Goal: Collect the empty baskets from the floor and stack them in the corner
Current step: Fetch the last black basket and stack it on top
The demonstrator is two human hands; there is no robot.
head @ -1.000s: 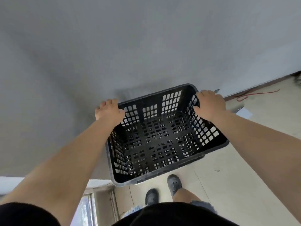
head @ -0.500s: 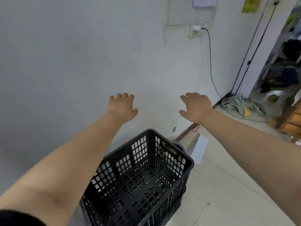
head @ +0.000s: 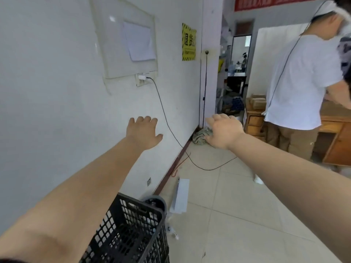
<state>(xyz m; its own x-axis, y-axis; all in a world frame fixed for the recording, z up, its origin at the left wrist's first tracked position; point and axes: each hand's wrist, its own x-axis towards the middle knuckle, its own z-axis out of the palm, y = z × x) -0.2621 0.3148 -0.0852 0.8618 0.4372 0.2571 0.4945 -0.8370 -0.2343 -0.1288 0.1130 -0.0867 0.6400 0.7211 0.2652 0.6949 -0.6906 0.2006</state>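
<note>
1. The left hand (head: 143,132) is raised in front of the white wall (head: 57,92), fingers straight and loosely spread, holding nothing.
2. The right hand (head: 224,132) is raised at about the same height, well apart from the left, palm down with fingers relaxed; it too is empty.
3. Neither hand touches the black basket (head: 131,234), which sits near, low and left, below the left forearm and just beside the wall.
4. Judging from this, the basket is already set down in its spot and the hands are free for the next one, so at least one placement looks done.
5. How much is left is unclear: no other basket shows on the tiled floor (head: 237,215), so any still to collect must lie outside this view.
6. The basket is cut off by the bottom edge; I cannot tell whether it rests on other baskets or on the floor, nor whether a room corner is really there.
7. Just beyond the basket a grey wheel (head: 155,202) pokes up, and what it belongs to is hidden.
8. A flat white panel (head: 180,194) lies beside it on the floor; what it is I cannot say.
9. A black cable (head: 161,107) runs from a wall socket down across the floor, and a bundle of cloth (head: 200,136) lies far along the wall, partly behind the right hand.
10. On the far right another person (head: 296,88) stands by a wooden desk (head: 336,141), cut off by the frame edge.
</note>
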